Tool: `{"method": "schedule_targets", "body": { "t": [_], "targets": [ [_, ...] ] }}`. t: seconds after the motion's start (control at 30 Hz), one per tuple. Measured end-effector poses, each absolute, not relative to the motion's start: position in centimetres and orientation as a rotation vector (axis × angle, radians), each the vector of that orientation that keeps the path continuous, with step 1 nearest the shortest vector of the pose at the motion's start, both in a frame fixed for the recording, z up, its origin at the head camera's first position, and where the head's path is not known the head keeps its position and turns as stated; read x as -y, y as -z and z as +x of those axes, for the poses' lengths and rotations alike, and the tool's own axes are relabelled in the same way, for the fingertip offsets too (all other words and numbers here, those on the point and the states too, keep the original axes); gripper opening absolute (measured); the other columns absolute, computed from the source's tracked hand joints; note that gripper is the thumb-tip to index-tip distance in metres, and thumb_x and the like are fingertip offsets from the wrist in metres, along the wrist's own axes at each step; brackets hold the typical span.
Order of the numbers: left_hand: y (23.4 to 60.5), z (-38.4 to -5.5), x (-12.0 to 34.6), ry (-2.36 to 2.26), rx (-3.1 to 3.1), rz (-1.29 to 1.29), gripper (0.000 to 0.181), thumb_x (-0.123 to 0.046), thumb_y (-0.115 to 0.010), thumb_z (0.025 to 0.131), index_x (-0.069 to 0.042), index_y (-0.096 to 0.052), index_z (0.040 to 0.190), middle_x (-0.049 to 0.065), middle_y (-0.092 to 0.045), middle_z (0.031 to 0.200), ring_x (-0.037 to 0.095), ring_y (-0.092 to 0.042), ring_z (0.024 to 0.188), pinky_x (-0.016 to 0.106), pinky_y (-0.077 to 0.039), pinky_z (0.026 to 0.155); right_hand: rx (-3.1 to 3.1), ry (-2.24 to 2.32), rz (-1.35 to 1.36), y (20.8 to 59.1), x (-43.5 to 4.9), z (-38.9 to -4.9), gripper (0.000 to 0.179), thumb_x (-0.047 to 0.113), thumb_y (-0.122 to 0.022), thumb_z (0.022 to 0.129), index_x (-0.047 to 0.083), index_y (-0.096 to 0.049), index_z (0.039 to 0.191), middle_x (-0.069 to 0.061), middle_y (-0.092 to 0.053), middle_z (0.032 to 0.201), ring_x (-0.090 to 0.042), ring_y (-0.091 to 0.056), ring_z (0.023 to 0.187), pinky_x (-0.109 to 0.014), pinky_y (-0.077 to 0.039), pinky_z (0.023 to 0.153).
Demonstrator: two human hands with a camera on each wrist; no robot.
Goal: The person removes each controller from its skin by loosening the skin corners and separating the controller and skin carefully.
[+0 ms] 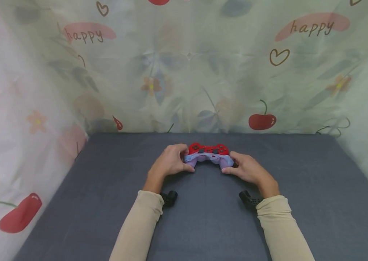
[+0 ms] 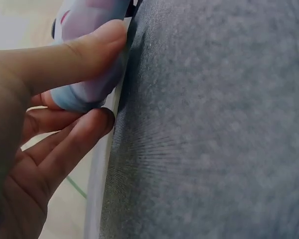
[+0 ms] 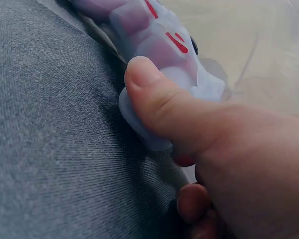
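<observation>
A red game controller (image 1: 208,148) stands near the far part of the table, between both hands in the head view. A soft lilac and pale-blue cover (image 1: 200,157) wraps its near side and grips, while the red face with its buttons shows above. My left hand (image 1: 170,160) pinches the left end, the thumb lying along the cover (image 2: 92,92) in the left wrist view. At the other end, my right hand (image 1: 248,168) holds the right grip with its thumb pressed on the cover (image 3: 132,112). Red patches show through cut-outs there.
A dark grey cloth covers the table (image 1: 203,217). Behind it and at the sides hangs a patterned curtain (image 1: 187,72) with cherries and flowers. Black wrist devices (image 1: 170,198) sit at both sleeve cuffs.
</observation>
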State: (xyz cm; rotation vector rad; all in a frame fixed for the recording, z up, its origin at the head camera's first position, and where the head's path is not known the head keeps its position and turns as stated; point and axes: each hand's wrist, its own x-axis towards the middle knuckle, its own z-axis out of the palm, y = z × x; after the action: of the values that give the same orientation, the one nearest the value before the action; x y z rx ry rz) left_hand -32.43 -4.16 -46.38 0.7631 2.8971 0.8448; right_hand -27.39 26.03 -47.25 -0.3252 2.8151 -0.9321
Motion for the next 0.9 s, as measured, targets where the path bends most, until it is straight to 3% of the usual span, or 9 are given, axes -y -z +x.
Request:
{"method": "schedule_targets", "body": {
  "t": [0.37, 0.7, 0.9],
  "targets": [
    [46.55, -32.60, 4.42, -0.899, -2.861, 0.745, 0.042, -0.038, -0.094, 0.070, -0.022, -0.056, 0.080, -0.004, -0.055, 0.075, 0.013, -0.053, 0.072, 0.030, -0.042, 0.063, -2.846, 0.859, -0.445, 46.98, -25.62, -27.17, 0.029, 0.038, -0.075, 0.092, 0.019, -0.053, 0.087, 0.002, -0.047, 0.071, -0.014, -0.050, 0.069, -0.030, -0.038, 0.065],
    [46.52, -32.50, 4.18, -0.883, -2.862, 0.728, 0.041, -0.036, -0.092, 0.073, -0.020, -0.055, 0.079, -0.004, -0.049, 0.070, 0.012, -0.049, 0.067, 0.029, -0.039, 0.060, -2.847, 0.847, -0.437, 46.96, -25.20, -26.81, 0.031, 0.037, -0.071, 0.095, 0.018, -0.053, 0.079, 0.004, -0.043, 0.062, -0.013, -0.044, 0.058, -0.027, -0.035, 0.059],
    [46.39, -32.37, 4.13, -0.874, -2.856, 0.732, 0.040, -0.033, -0.092, 0.074, -0.020, -0.055, 0.080, -0.003, -0.053, 0.074, 0.013, -0.052, 0.071, 0.029, -0.041, 0.062, -2.856, 0.829, -0.412, 46.82, -25.26, -26.73, 0.035, 0.039, -0.074, 0.093, 0.017, -0.050, 0.080, 0.001, -0.044, 0.069, -0.014, -0.044, 0.063, -0.028, -0.035, 0.059]
  ]
}}
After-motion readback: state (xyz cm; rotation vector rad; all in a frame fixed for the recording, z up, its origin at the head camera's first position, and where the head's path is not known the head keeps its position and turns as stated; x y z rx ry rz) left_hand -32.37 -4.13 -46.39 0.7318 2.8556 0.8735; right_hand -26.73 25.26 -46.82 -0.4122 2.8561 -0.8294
